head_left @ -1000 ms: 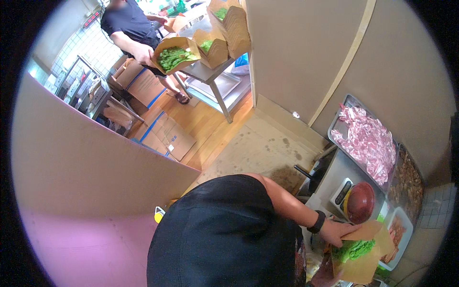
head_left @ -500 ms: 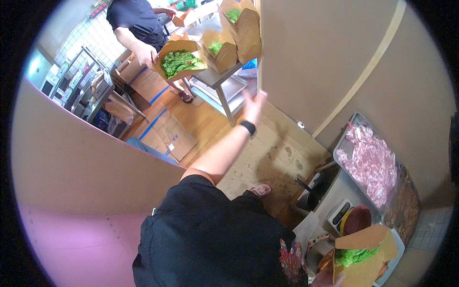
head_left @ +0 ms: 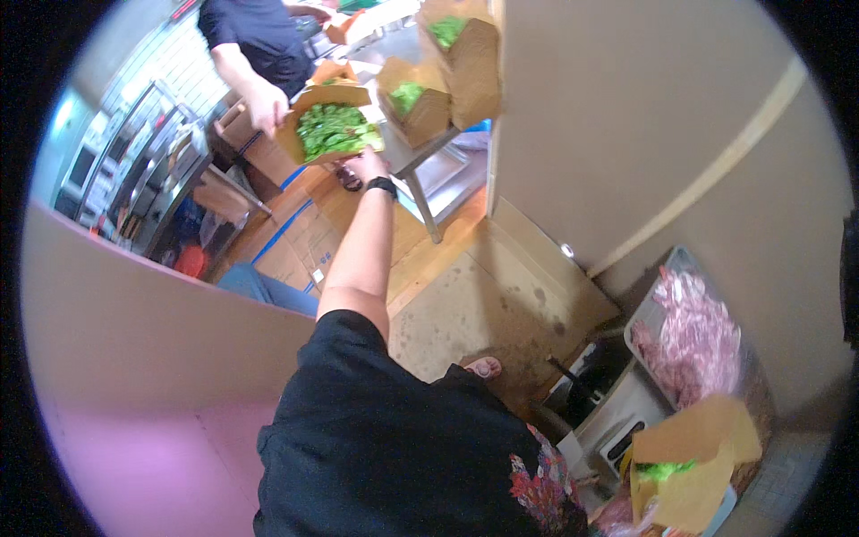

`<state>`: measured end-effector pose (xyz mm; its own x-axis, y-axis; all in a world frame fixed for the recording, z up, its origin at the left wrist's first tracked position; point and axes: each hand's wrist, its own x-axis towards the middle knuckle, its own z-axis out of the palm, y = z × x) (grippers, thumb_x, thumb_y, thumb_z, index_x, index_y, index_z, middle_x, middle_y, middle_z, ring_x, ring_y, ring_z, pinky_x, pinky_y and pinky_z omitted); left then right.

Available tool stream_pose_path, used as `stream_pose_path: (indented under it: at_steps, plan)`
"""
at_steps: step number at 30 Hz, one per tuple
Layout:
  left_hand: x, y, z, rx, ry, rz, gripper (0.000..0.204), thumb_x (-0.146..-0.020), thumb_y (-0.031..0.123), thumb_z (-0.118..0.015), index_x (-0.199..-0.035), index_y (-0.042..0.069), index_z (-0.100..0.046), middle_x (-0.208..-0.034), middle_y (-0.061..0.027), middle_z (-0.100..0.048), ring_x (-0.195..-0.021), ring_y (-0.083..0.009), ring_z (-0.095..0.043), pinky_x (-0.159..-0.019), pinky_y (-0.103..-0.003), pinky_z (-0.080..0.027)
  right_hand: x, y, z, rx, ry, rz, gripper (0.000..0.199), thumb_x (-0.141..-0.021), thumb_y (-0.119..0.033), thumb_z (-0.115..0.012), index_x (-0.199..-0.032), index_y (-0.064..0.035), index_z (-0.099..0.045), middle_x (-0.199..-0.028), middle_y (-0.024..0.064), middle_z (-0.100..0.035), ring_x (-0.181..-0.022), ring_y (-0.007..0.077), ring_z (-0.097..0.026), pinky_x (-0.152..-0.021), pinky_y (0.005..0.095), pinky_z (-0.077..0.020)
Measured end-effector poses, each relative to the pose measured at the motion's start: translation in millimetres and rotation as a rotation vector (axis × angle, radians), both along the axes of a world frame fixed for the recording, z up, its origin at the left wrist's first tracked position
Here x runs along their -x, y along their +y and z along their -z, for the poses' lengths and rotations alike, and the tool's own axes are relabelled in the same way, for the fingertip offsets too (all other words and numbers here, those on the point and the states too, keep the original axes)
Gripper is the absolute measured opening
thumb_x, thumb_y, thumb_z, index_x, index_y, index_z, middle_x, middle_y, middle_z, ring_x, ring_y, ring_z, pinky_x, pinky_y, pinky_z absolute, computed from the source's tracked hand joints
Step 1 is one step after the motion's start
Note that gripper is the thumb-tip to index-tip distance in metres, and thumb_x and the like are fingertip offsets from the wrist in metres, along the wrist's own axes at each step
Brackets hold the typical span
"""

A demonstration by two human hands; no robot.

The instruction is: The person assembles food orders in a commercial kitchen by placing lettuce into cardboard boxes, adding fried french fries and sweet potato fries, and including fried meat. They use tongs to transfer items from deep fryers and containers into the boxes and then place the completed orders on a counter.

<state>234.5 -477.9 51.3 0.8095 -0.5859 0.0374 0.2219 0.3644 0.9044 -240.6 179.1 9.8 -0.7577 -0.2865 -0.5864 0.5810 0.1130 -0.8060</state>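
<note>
My left hand [head_left: 369,166], with a black watch on the wrist, is stretched far out and grips the near edge of an open brown paper box of green leaves [head_left: 333,131]. Another person in a dark shirt [head_left: 255,40] holds the same box from the far side with one hand [head_left: 267,106]. My right hand is out of view. A second open brown box with greens [head_left: 693,465] stands at the lower right, next to a metal tray of raw pink meat [head_left: 693,336].
Two more brown boxes with greens [head_left: 420,103] sit on a metal table [head_left: 420,183] beyond the shared box. A tall beige wall [head_left: 644,116] runs along the right, a beige partition [head_left: 143,340] along the left. Flattened cardboard [head_left: 304,242] lies on the floor. A scale [head_left: 617,421] sits by the meat tray.
My left hand left the box at the lower right, swung up and forward, and now grips the box that the other person holds out.
</note>
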Motion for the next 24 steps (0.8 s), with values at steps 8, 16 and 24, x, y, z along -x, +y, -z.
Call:
stream_pose_path:
  at_steps: [8, 16, 24]
  plan:
    - [-61, 19, -7, -0.014, 0.203, 0.126, 0.025, -0.084, 0.007, -0.042, -0.109, 0.002, -0.040, -0.115, -0.0168, -0.043, -0.086, -0.0332, -0.051, -0.067, -0.049, -0.053, 45, 146, 73, -0.392, 0.360, -0.544, 0.060, -0.081, -0.056, -0.039, -0.124, -0.0146, -0.038, -0.105, 0.0213, -0.053, -0.070, 0.0304, -0.055, -0.051, 0.0350, -0.0432]
    - [151, 164, -62, -0.103, 0.040, 0.852, 0.024, -0.083, 0.009, -0.038, -0.099, -0.004, -0.049, -0.095, -0.0155, -0.052, -0.083, -0.0284, -0.055, -0.069, -0.046, -0.053, -33, 137, -4, 0.676, -0.350, 0.354, 0.041, -0.081, -0.039, -0.047, -0.112, -0.0116, -0.047, -0.080, 0.0156, -0.056, -0.041, 0.0168, -0.042, -0.033, 0.0220, -0.0331]
    - [369, 239, -55, -0.250, -0.024, 1.767, 0.038, -0.081, 0.004, -0.031, -0.118, -0.003, -0.031, -0.110, -0.0193, -0.046, -0.090, -0.0328, -0.056, -0.062, -0.042, -0.056, -82, 110, -80, 0.596, -0.339, 0.527, 0.031, -0.080, -0.023, -0.050, -0.105, -0.0040, -0.048, -0.077, 0.0120, -0.054, -0.041, 0.0121, -0.041, -0.033, 0.0187, -0.0336]
